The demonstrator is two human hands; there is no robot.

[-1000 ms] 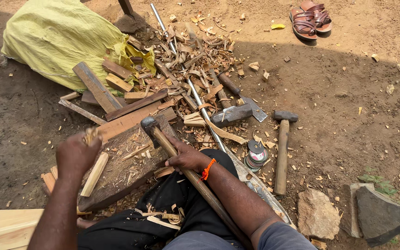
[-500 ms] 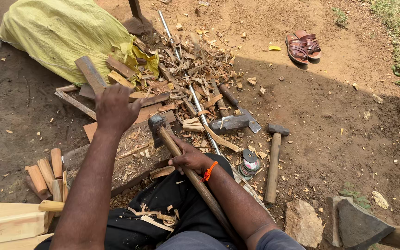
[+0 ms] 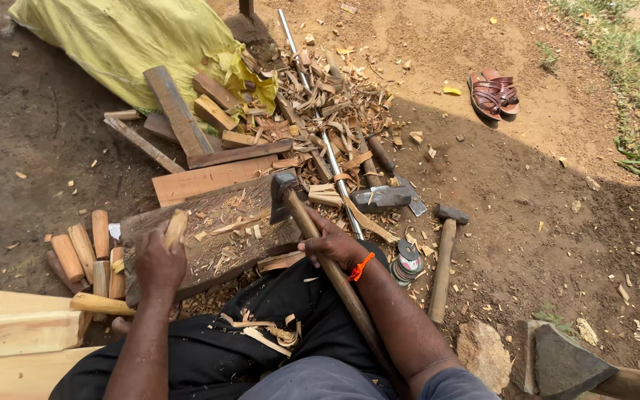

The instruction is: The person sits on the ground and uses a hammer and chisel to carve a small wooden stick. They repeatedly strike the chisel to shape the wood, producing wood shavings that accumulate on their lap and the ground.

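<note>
My left hand is closed around a short pale wooden peg, holding it upright on a worn chopping board strewn with shavings. My right hand, with an orange band at the wrist, grips the long wooden handle of an adze-like axe. Its dark metal head rests on the far right part of the board. The handle runs back along my right forearm. I am seated with dark trousers covered in wood chips.
Several rounded pegs lie left of the board, pale planks at lower left. A hammer, metal rod, scrap wood pile, yellow sack, sandals, a stone and another axe head surround me.
My left hand reached forward toward the scrap wood, then came back down to the board holding a peg upright. The right hand kept its grip on the axe handle.
</note>
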